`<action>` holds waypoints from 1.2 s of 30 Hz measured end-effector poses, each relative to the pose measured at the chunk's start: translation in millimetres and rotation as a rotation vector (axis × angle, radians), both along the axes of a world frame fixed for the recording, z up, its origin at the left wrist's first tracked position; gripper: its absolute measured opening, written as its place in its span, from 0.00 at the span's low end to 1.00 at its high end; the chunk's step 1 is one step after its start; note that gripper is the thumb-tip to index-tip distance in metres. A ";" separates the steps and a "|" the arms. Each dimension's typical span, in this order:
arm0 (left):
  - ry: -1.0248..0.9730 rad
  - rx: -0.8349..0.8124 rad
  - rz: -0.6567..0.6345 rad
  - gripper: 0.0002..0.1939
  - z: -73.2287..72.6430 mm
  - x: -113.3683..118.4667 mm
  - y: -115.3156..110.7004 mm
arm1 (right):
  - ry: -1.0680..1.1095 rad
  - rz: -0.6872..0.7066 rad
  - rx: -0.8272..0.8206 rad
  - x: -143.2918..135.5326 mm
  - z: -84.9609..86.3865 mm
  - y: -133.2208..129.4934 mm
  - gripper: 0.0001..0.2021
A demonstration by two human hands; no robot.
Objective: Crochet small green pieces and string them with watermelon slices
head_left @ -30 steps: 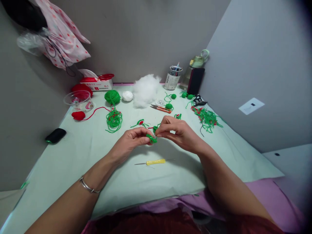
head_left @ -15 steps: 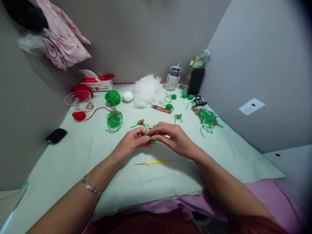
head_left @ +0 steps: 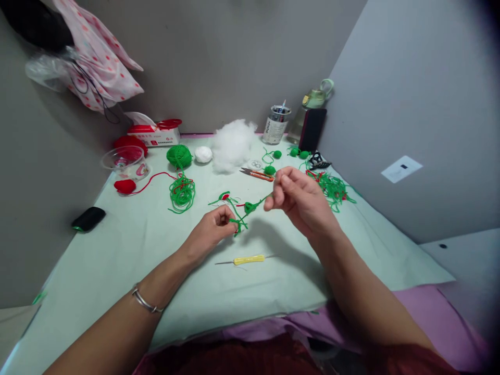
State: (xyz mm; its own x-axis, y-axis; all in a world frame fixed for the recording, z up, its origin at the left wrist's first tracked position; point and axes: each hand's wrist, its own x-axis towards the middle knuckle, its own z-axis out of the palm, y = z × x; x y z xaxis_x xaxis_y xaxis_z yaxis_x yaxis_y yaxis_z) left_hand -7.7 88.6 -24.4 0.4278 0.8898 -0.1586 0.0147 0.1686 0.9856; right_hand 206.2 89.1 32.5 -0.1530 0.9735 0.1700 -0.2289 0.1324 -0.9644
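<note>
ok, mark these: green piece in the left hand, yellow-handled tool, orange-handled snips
Green piece (head_left: 238, 226), head view: the part showing past the left hand (head_left: 209, 232).
Yellow-handled tool (head_left: 249, 260), head view: middle of the yellow grip.
Orange-handled snips (head_left: 262, 176), head view: on the orange handle.

Pinching a green yarn piece (head_left: 237, 226) in the left hand (head_left: 213, 227), a green strand (head_left: 263, 200) in the right hand (head_left: 302, 203). With a yellow-handled tool (head_left: 249, 260) nearer on the cloth (head_left: 113, 250), white stuffing (head_left: 234, 146) farther, right of a green ball (head_left: 179, 155).
</note>
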 end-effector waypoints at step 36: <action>-0.365 -0.204 -0.097 0.12 3.7 0.3 -2.5 | -0.512 -0.022 0.270 -14.1 -21.6 -0.3 0.06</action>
